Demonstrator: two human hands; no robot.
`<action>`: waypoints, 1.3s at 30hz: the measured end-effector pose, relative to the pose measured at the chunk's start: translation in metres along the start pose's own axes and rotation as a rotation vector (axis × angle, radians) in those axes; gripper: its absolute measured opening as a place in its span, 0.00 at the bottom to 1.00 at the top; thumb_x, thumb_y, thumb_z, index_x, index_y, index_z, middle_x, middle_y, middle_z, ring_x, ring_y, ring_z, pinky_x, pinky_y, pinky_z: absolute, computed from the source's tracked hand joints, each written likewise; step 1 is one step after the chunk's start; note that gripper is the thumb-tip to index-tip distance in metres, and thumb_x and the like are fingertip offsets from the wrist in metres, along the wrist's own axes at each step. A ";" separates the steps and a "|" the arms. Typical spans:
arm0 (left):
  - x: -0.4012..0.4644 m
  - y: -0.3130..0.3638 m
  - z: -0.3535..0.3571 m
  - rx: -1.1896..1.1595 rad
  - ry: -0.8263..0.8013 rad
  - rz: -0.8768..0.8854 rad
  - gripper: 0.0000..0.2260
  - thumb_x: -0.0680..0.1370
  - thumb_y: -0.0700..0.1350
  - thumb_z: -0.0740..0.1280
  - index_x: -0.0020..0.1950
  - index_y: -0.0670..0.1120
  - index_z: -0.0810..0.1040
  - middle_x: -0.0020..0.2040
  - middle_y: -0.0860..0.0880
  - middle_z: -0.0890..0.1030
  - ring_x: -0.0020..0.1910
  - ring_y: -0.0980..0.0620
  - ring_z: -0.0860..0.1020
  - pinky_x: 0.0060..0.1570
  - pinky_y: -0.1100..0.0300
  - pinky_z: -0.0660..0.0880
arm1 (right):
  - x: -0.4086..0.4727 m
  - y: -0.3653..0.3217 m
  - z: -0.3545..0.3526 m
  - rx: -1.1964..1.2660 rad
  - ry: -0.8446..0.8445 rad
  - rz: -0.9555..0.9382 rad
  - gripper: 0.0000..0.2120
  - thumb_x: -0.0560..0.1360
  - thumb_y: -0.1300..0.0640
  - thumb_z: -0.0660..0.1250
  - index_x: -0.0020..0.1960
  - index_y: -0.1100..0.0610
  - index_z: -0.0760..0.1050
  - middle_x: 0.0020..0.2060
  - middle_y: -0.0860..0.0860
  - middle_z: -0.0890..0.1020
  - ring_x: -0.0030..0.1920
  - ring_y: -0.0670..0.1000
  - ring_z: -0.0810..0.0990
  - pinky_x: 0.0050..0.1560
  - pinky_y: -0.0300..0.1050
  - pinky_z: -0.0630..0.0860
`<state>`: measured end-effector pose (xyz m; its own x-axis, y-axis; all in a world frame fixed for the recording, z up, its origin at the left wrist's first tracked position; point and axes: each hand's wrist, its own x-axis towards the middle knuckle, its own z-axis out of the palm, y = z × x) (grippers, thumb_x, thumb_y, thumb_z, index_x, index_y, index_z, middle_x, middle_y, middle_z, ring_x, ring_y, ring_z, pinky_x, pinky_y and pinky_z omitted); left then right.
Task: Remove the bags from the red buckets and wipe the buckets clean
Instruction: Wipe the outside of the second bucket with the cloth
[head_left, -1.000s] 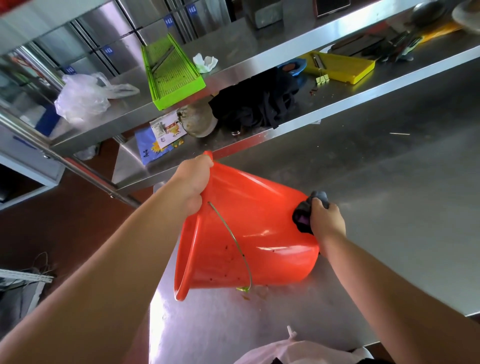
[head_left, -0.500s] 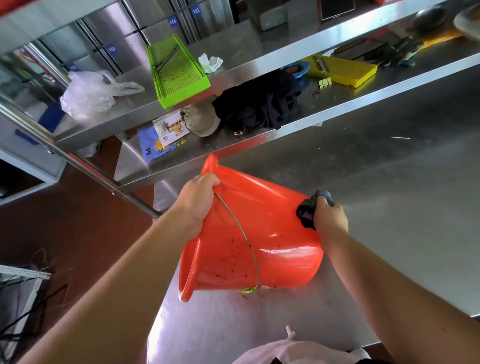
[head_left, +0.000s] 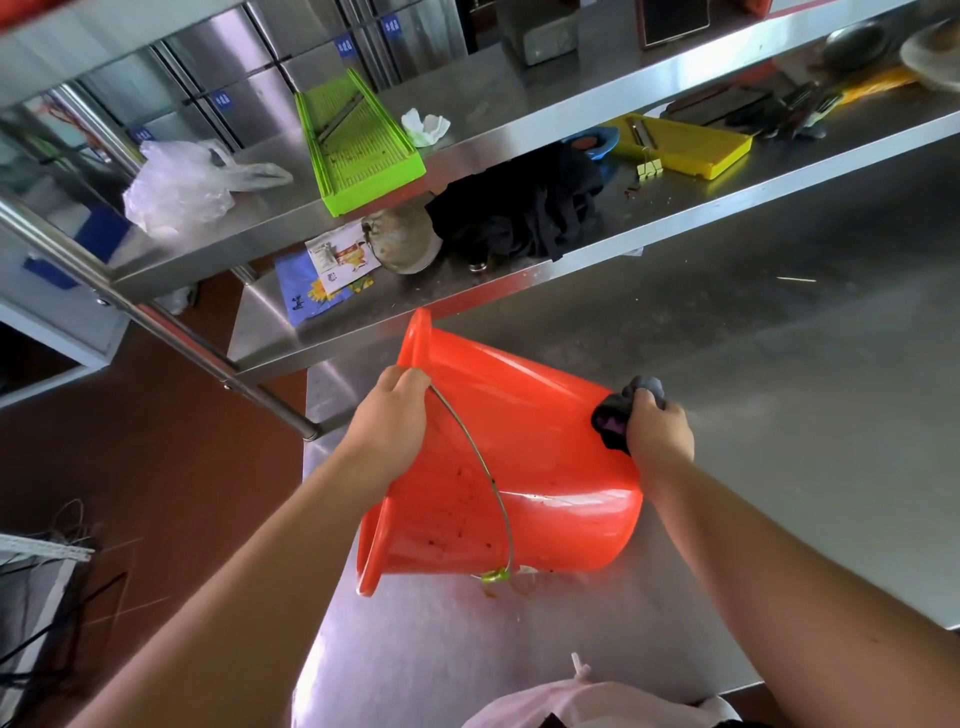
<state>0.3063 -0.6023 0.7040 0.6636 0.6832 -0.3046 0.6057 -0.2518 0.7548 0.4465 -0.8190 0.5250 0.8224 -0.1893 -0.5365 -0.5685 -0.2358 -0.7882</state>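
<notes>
A red bucket (head_left: 524, 467) lies on its side on the steel table (head_left: 779, 415), its mouth turned to the left. Brown specks dot its wall near the rim. Its wire handle (head_left: 483, 478) hangs down across the side. My left hand (head_left: 392, 423) grips the upper rim. My right hand (head_left: 657, 434) holds a dark cloth (head_left: 615, 421) bunched against the bucket's wall close to the base. A pale pink plastic bag (head_left: 587, 701) lies at the table's near edge.
Two steel shelves run along the back of the table. They carry a green slicer tray (head_left: 358, 145), a yellow slicer (head_left: 685, 145), a clear bag (head_left: 176, 187), black fabric (head_left: 519, 213) and a metal bowl (head_left: 402, 241). A small smear (head_left: 498, 584) marks the table under the bucket.
The bucket's rim has dropped a little and turned under my left hand, which has shifted its grip down the rim. My right hand stays with the cloth near the base.
</notes>
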 end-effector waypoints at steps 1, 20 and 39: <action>0.001 -0.001 -0.002 0.013 -0.016 0.007 0.19 0.74 0.62 0.58 0.52 0.53 0.81 0.42 0.51 0.82 0.43 0.46 0.80 0.54 0.46 0.78 | -0.001 -0.001 -0.001 -0.022 -0.004 -0.032 0.24 0.74 0.43 0.57 0.64 0.55 0.72 0.48 0.53 0.79 0.46 0.57 0.77 0.46 0.48 0.68; 0.021 0.016 0.012 0.154 -0.044 -0.025 0.21 0.84 0.59 0.48 0.61 0.50 0.76 0.41 0.50 0.73 0.42 0.47 0.74 0.51 0.47 0.75 | -0.093 0.019 0.013 -0.189 -0.137 -0.692 0.28 0.79 0.47 0.55 0.78 0.53 0.64 0.79 0.52 0.63 0.81 0.48 0.52 0.78 0.45 0.51; 0.006 0.031 0.016 -0.159 -0.178 -0.037 0.21 0.71 0.60 0.69 0.57 0.48 0.80 0.51 0.43 0.87 0.51 0.41 0.86 0.59 0.39 0.81 | -0.134 -0.022 0.037 -0.286 -0.283 -1.241 0.27 0.81 0.50 0.65 0.77 0.56 0.66 0.76 0.55 0.68 0.78 0.54 0.62 0.77 0.53 0.60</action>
<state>0.3357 -0.6171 0.7163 0.7176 0.5550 -0.4208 0.5638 -0.1083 0.8188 0.3492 -0.7532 0.6029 0.7556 0.4975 0.4261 0.6128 -0.3072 -0.7281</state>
